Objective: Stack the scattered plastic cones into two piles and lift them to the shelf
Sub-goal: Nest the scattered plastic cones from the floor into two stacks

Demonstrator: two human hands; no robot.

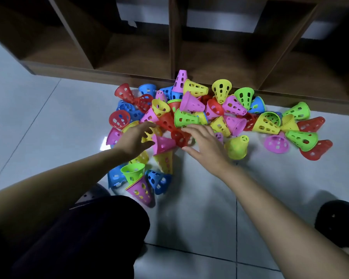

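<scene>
A heap of perforated plastic cones [191, 103] in red, blue, green, yellow and pink lies scattered across the grey tiled floor [199, 202] in the middle of the frame, unstacked and mostly on their sides, their far edge against the base of the dark brown wooden shelf [173, 47] that fills the top of the frame. One pink upright cone [180, 80] stands right at the foot of the shelf's central divider. Both bare arms reach in from the bottom corners to the near edge of the heap. The left hand [136, 137], left of centre, hovers over the cones with its fingers spread and loosely bent; they close round nothing that can be made out. The right hand [206, 141], at centre, lies flat with fingers straight and slightly apart, its fingertips at a red cone [180, 137] lying on its side; whether they press it cannot be told. Between the two hands lies a pink tipped cone [162, 142]. Just right of the right hand a yellow cone [237, 147] stands wide end down. A smaller cluster, with a green cone [132, 172] and a blue cone [159, 181], sits nearer the person, below the left wrist. A knee in dark trousers [79, 234] fills the lower left, and a black shoe [338, 222] shows at the lower right.
</scene>
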